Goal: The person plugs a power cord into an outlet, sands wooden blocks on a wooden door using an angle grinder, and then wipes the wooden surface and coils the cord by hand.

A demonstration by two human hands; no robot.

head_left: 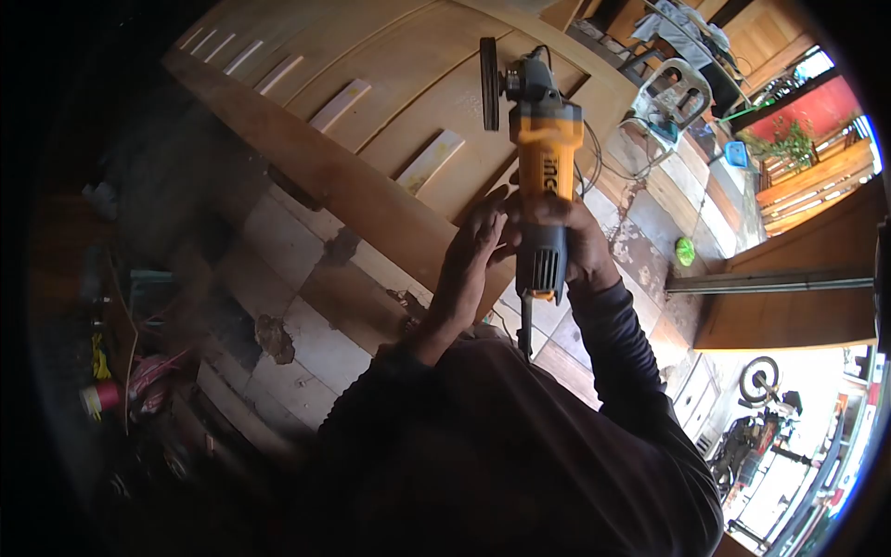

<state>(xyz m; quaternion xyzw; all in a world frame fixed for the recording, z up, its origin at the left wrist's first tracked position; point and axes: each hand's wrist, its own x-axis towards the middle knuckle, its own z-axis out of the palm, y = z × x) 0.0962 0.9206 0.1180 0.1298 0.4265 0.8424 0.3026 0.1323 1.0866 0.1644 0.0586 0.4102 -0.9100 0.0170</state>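
An orange and black angle grinder (548, 167) is held up in front of me, its head pointing away. Its dark disc (489, 84) shows edge-on at the left of the head. My right hand (587, 243) wraps round the rear of the body. On the other side, my left hand (475, 249) has its fingers bent against the body; some of them are hidden behind it. Beyond the tool lies a large wooden panel (390, 93) with grooves. Several pale strips, one of them a short strip (432, 161), lie along its near side.
Worn floor tiles (316, 357) run beneath the panel. A plastic chair (682, 93) stands at the back right, with a cable (617, 172) near it. Spools and cords (107, 395) are at the dark left. A motorcycle (756, 427) stands outside at the lower right.
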